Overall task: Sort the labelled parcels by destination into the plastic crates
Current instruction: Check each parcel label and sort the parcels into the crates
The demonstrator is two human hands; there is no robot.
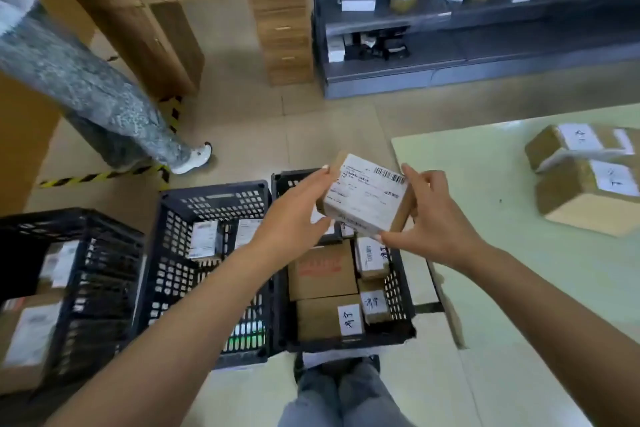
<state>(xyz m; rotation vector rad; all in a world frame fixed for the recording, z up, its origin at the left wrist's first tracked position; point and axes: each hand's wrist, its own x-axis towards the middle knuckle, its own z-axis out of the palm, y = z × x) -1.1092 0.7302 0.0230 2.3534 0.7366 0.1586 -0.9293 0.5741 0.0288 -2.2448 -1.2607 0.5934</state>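
A small cardboard parcel (367,196) with a white barcode label is held in the air above the rightmost black plastic crate (401,291). My left hand (298,208) grips its left side and my right hand (427,215) grips its right side and lower corner. That crate holds several labelled boxes. To its left, the middle black crate (173,218) holds a few small parcels, and the left black crate (100,253) holds labelled boxes too. On the pale green table (502,218) at the right lie two more labelled parcels (588,170).
Another person's leg and white shoe (194,158) stand on the floor at the left by black-yellow floor tape. A wooden desk (207,10) and grey shelving (450,28) with parcels line the back. My knees (339,399) are below the crates.
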